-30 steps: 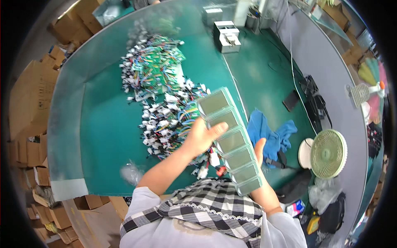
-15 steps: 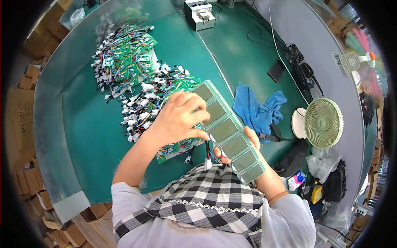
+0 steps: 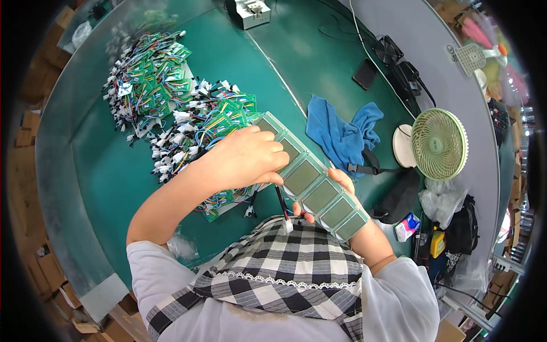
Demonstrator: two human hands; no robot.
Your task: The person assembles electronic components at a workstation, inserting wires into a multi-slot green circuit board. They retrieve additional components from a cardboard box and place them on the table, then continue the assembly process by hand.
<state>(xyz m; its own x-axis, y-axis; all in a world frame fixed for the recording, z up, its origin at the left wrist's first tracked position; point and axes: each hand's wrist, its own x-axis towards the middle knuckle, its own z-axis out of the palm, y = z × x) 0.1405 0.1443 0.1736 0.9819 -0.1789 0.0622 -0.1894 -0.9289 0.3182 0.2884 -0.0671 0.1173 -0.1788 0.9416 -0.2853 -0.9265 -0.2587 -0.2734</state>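
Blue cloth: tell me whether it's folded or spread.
Neither neatly: the blue cloth lies crumpled in a loose heap on the green table, with uneven bunched folds, beside the round fan.

We are at an electronics assembly workshop, at a long workbench with a green mat top and a raised grey metal edge. Heaps of small green circuit boards with coloured wire leads and white plug connectors lie piled on it. A long green panel of joined rectangular boards is being handled over the bench. A small grey metal bench fixture stands at the far end. Brown cardboard cartons are stacked along the left side. A pale green desk fan, a crumpled blue cloth and black cabled power adapters sit to the right.
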